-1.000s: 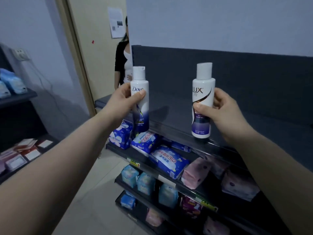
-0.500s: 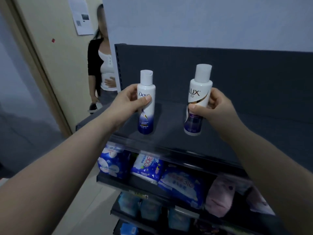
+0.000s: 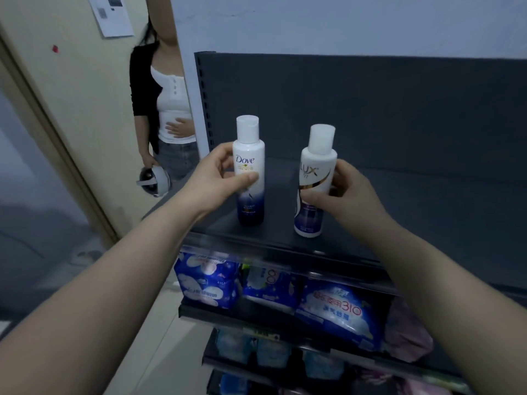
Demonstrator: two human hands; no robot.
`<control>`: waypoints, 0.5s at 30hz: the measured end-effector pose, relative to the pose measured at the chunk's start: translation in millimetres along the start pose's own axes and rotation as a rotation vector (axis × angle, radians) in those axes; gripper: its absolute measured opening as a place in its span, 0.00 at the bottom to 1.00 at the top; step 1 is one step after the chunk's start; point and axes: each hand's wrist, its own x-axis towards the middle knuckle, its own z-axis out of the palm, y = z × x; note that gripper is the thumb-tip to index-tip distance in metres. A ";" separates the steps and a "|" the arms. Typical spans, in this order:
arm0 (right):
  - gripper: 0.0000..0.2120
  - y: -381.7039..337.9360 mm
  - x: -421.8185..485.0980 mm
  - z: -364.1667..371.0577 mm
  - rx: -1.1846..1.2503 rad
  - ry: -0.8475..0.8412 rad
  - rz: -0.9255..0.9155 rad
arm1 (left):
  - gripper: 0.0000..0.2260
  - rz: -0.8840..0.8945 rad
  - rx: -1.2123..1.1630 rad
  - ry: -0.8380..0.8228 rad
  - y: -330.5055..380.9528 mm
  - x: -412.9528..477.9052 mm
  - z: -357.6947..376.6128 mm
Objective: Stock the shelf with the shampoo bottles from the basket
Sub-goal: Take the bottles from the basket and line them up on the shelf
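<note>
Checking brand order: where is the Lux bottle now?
Head view: the Lux bottle, gripped by the right hand, is at the front of the top shelf, right of the Dove bottle.

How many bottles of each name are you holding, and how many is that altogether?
Dove bottle: 1
Lux bottle: 1
Total: 2 bottles

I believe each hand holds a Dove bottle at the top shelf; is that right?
Not quite: in the head view only the left hand holds a Dove bottle; the right hand holds a Lux bottle, both at the top shelf.
</note>
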 end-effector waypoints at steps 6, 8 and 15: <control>0.22 5.6 -2.3 6.6 -0.043 0.020 -0.042 | 0.19 0.001 -0.005 -0.016 -3.7 0.3 -3.8; 0.24 5.6 -1.9 5.7 -0.045 0.021 -0.046 | 0.23 -0.005 -0.008 -0.032 -0.1 -2.7 -3.3; 0.38 11.4 -32.3 -14.2 -0.251 0.123 -0.042 | 0.37 0.178 0.436 0.282 18.1 -39.5 21.1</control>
